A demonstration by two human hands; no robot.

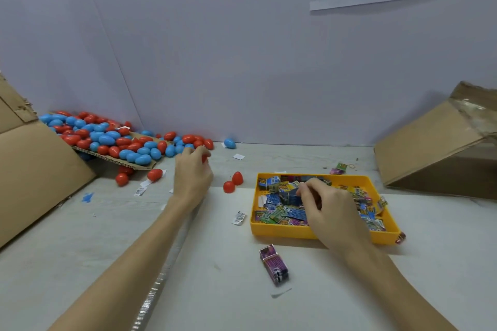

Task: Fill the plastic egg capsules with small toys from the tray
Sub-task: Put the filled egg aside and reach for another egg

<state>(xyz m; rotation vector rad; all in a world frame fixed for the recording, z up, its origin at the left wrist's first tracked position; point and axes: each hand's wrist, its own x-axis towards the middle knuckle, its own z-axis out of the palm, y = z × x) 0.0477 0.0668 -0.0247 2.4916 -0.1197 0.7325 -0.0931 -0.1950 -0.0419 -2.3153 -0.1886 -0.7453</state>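
Early going — left hand (192, 179) clutches a red egg (205, 158), right hand (326, 207) pinches a blue toy (289, 195) in the tray (282, 232); the egg pile (113, 140) waits on the desk.

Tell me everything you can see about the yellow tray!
The yellow tray is a shallow rectangular box that looks like smooth plastic, with low walls and an open top. It sits flat on the pale table, right of the middle. Inside lies a jumble of small colourful packets, blue, green and yellow. The right hand reaches in from the near side, its fingers pinching a dark blue packet.
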